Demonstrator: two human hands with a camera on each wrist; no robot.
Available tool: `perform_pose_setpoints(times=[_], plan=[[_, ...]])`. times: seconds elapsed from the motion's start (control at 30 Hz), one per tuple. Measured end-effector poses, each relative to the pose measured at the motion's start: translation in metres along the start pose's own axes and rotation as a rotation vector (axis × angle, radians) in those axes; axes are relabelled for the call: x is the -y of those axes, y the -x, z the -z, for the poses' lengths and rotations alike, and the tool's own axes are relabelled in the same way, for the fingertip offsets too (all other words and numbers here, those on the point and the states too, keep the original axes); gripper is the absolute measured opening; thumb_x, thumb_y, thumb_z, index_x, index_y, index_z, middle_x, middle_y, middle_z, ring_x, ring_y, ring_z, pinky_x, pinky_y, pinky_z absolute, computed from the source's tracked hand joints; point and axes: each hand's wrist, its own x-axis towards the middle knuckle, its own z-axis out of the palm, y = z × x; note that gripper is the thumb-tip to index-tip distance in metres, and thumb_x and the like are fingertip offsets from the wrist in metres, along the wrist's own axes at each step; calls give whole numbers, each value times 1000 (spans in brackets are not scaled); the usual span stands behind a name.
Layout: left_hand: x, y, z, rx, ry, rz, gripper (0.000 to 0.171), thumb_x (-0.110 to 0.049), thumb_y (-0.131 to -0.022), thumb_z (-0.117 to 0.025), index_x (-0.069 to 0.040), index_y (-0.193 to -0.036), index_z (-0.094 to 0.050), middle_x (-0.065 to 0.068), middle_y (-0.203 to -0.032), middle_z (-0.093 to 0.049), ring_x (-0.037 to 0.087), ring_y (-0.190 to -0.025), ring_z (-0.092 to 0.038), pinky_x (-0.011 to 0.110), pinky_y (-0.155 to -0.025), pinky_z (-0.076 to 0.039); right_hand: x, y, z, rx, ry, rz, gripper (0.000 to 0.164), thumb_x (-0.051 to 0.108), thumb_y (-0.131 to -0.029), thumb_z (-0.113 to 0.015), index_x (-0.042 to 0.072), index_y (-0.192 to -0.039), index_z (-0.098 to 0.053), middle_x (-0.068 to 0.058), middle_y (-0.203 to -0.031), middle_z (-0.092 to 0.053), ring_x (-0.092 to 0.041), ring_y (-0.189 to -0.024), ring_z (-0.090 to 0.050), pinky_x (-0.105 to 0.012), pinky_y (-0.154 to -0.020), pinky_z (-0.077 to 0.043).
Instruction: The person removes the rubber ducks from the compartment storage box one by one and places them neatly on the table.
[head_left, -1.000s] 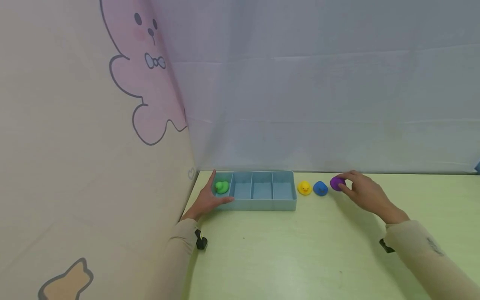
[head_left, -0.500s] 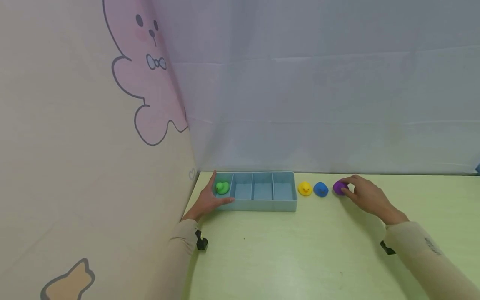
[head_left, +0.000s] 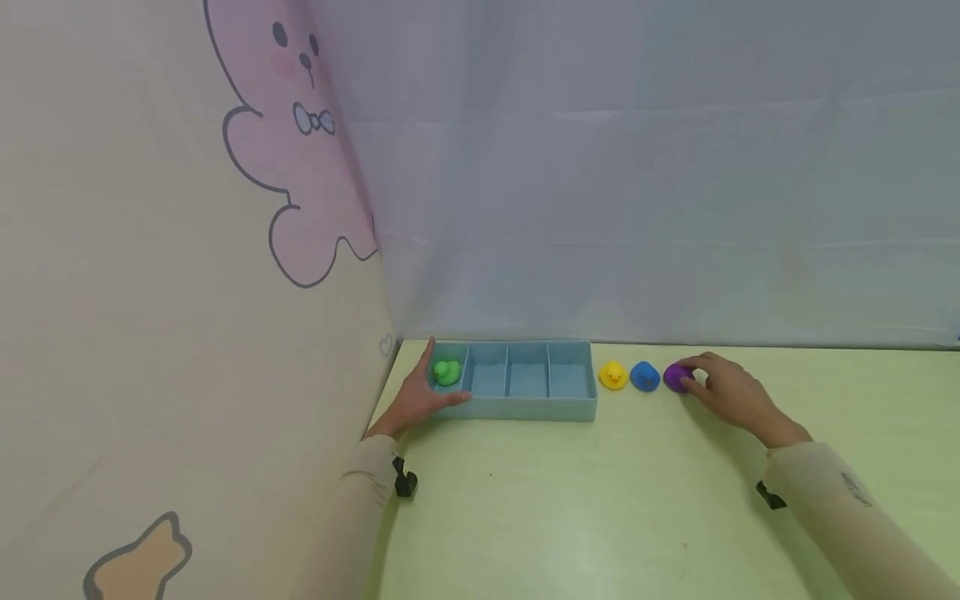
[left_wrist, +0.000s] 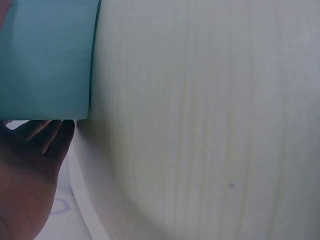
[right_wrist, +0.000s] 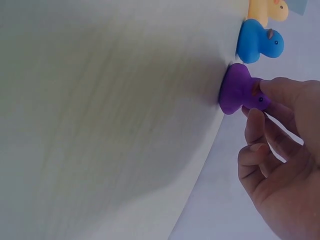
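Observation:
In the head view, a pale blue divided tray lies along the back of the table, with a green rubber duck in its leftmost compartment. My left hand holds the tray's left end, thumb along the front rim and fingers at the end wall. To the tray's right stand a yellow rubber duck, a blue rubber duck and a purple rubber duck, lined up in a row. My right hand pinches the purple duck by its head; its base sits at the tabletop in the right wrist view.
The pale wood-grain table ends at a grey cloth backdrop. On the left, a cream cloth wall with cartoon prints rises close beside my left arm.
My right hand has brought the purple duck slightly down and toward me, then a little left, closer to the blue duck. The left hand stays on the tray.

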Motion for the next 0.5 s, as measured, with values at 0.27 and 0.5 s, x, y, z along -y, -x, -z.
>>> perform_pose_setpoints(times=[0.27,0.5], plan=[[1,-3,0,-8,-3,15,137,-67,-67,-87,-32,-165,3,4,-174,-10,35,-161,-16,64,-126,-23,-5,-4,3,18,-8,6,38,23,-101,-64,-1,-131,-63,-24,-117,-66,-20,-80,-61,-30,-59,-47],[-2,-4,-4,-11,9,11,137,-67,-68,-86,-30,-165,3,6,-174,-10,37,-161,-15,64,-126,-23,-9,-5,9,-36,-2,24,37,22,-101,-64,0,-131,-64,-23,-118,-67,-19,-79,-61,-29,-59,-46]])
